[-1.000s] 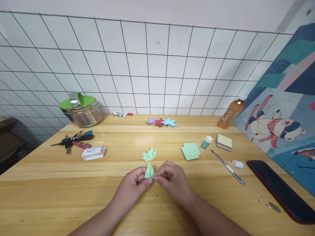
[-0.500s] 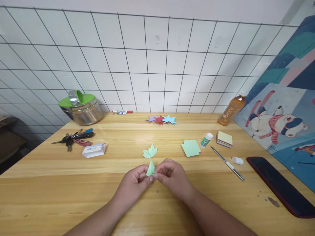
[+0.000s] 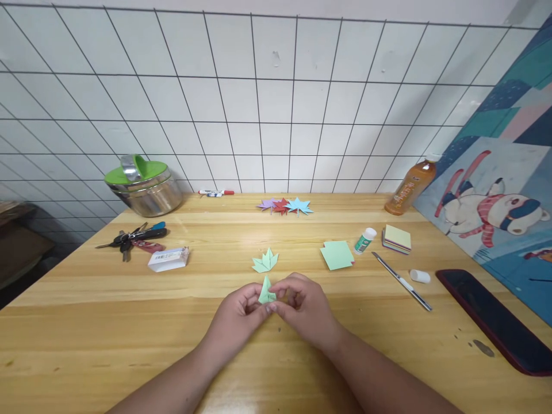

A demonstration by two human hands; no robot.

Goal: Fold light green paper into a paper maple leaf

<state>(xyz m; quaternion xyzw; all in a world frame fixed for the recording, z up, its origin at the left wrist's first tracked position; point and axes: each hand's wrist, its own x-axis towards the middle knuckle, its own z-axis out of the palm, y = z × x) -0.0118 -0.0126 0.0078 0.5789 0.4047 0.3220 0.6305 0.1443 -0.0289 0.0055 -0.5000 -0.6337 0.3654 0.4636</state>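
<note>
Between my two hands is a small folded piece of light green paper, its point upward. My left hand pinches its left side and lower edge. From the right, my right hand grips it, thumb at the bottom edge and index finger lying against its front face. Both thumbs nearly meet at the bottom. Just beyond lies a pointed green folded paper leaf. To the right of that sit green square paper sheets.
Purple, red and blue paper leaves lie near the wall. On the right are a glue stick, its cap, a utility knife, sticky notes, a bottle and a phone. Keys, a small box and a steel pot stand left.
My right index finger has moved up and onto the front of the folded paper. The camera view has shifted slightly; the other objects keep their places on the table.
</note>
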